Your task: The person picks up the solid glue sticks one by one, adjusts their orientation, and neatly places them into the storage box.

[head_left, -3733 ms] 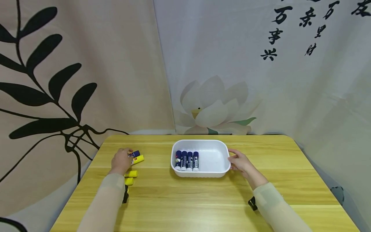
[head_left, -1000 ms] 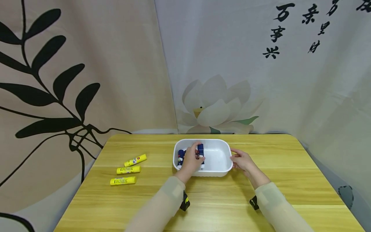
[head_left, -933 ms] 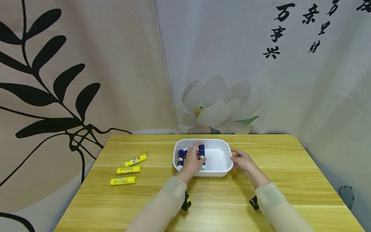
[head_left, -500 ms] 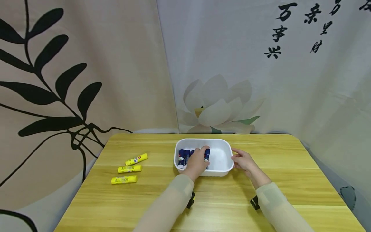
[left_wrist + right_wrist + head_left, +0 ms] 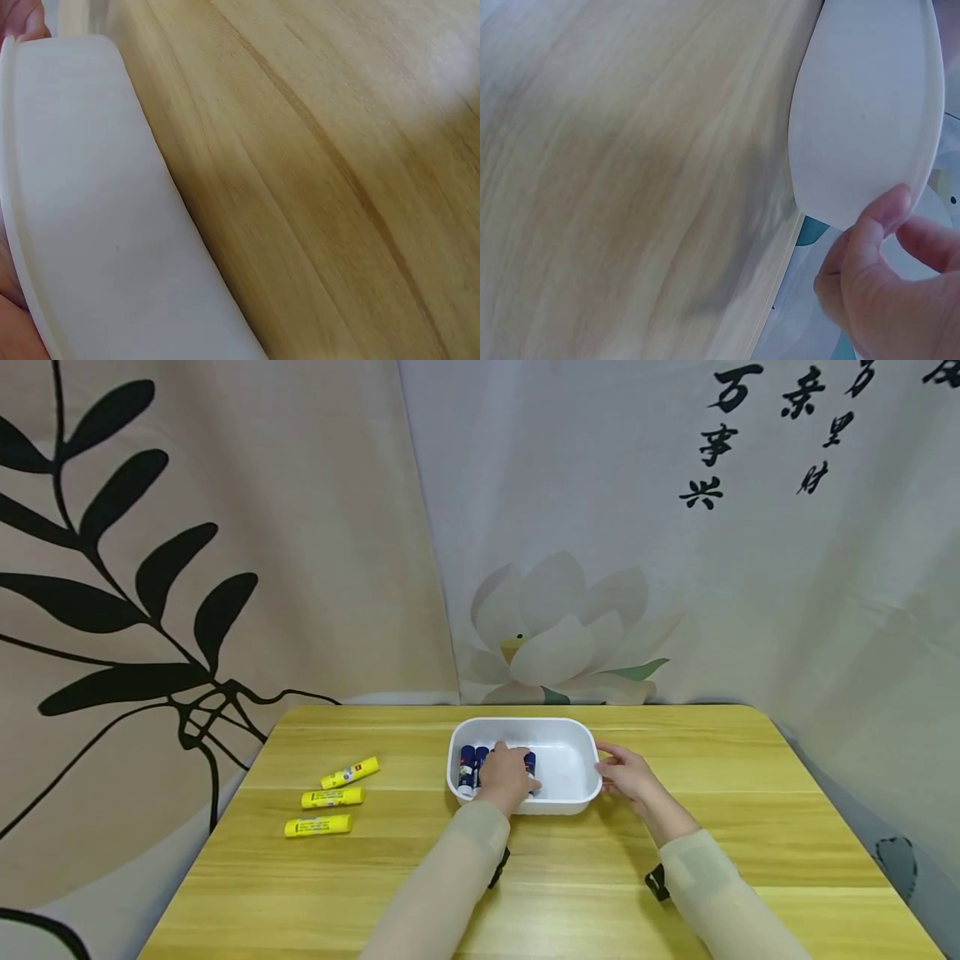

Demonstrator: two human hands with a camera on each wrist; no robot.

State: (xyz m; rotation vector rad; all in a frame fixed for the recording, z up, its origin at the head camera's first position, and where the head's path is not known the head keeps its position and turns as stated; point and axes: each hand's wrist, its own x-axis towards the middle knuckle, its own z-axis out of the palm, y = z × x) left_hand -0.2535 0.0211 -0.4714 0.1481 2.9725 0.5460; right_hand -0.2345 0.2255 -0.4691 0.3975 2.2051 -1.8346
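A white tray (image 5: 564,768) (image 5: 105,195) (image 5: 866,112) stands near the table's far edge. Several dark blue glue sticks (image 5: 467,768) lie side by side in its left part. My left hand (image 5: 504,779) (image 5: 16,334) reaches over the front wall and covers some of them; its thumb is by the rightmost blue stick (image 5: 530,764). Whether it holds that stick cannot be told, as the wall hides the fingers in the left wrist view. My right hand (image 5: 630,777) (image 5: 892,289) pinches the tray's right rim between thumb and fingers.
Three yellow glue sticks (image 5: 351,773) lie apart on the wooden table (image 5: 600,893), left of the tray. Behind the table hangs a pale curtain (image 5: 337,527) with printed leaves, a flower and characters. Each wrist wears a small black device.
My left hand came from the table's left side with a blue stick into the tray, then moved lower over the row, its upper fingers coming back from the stick's top. The right hand stays at the rim.
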